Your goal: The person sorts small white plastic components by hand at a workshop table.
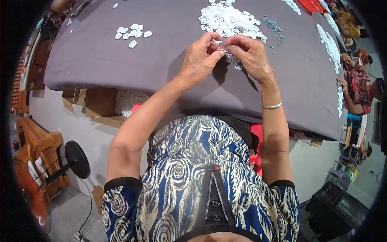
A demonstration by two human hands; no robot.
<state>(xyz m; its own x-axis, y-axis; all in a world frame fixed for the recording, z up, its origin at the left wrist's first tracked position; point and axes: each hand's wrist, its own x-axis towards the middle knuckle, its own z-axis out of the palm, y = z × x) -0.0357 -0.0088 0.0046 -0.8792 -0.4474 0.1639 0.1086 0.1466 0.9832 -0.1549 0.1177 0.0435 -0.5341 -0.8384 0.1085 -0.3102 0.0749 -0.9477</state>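
Both hands meet over the grey cloth-covered table (100,60), fingertips pinched together on a small white plastic piece (223,51). The left hand (200,58) is curled closed around it from one side, and the right hand (252,54) nips it from the other; what exactly sits between the tips is too small to tell.

By my judgement the work is early on. A big heap of white plastic parts (229,20) lies just beyond the hands, with small metal pins (274,28) scattered to its right. Only about 8 pieces (131,32) sit apart at far left, perhaps finished.

There is open cloth to the left and near the body. The table's near edge lies close below the wrists.
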